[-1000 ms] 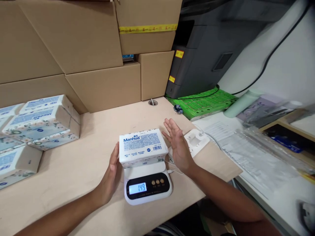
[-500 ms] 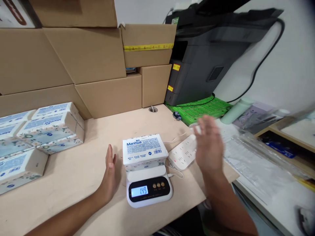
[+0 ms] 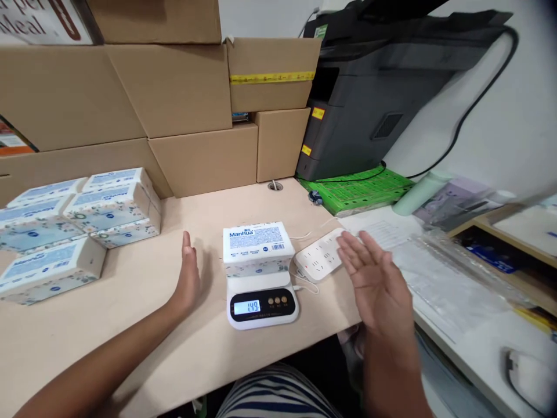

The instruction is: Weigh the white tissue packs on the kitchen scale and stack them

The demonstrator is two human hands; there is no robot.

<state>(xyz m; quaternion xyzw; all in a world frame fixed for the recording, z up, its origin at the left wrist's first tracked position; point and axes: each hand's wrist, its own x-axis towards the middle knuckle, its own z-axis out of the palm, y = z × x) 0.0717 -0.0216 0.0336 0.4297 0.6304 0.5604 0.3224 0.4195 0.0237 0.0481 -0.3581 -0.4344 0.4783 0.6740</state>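
A tissue pack (image 3: 258, 248) printed "Manhua" lies on the plate of a white digital scale (image 3: 263, 323), whose lit display reads 1.49. To the left of the scale, my left hand (image 3: 188, 276) stands on edge over the table, fingers straight, holding nothing and apart from the pack. My right hand (image 3: 378, 284) is raised at the table's right edge, palm turned inward and fingers stretched, also with nothing in it. Closest to its fingertips is a white power strip (image 3: 318, 255).
Several more tissue packs (image 3: 108, 206) are stacked at the left. Cardboard boxes (image 3: 204, 159) form a wall behind the table (image 3: 143, 302). A dark printer (image 3: 361, 110) stands on a green crate (image 3: 357, 191) at the back right, near a pale green bottle (image 3: 421, 194).
My right hand has moved down and its palm has turned more into view. My left hand stays open beside the scale. The camera view has shifted slightly; the reading is still 1.49.
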